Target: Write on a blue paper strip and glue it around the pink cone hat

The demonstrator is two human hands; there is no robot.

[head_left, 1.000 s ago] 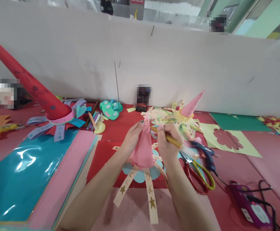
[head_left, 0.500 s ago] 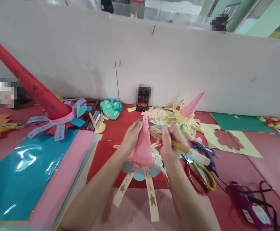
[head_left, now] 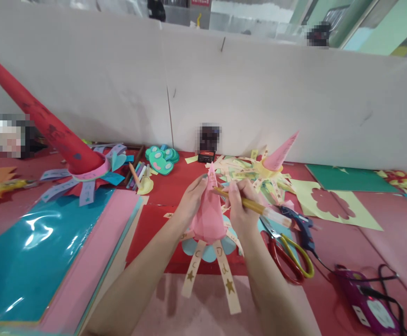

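"Red paper cone, long and slanting [head_left: 54, 128], noted at far left. Base?"

"Pink band, with lettered purple strips spread around it. Glossy teal sheet [head_left: 42, 261] lies in front."

"Left hand [head_left: 194, 196]?"

"Fingers closed on the upper left side of the pink paper cone with lettered cream strips [head_left: 208, 217]. Cone roughly upright at centre, pale-blue scalloped paper [head_left: 208, 253] showing beneath it."

"Right hand [head_left: 243, 205]?"

"Fingers pinched together round the gold-barrelled marker [head_left: 254, 205]. Tip directed at the cone, below its peak; cannot tell whether it touches."

"Further right?"

"Steel scissors with red and yellow handles [head_left: 276, 235], near the right wrist. Dark-blue glue gun [head_left: 305, 231] just beside those. Last, glossy purple box with a black cable [head_left: 371, 298], well apart from both hands."
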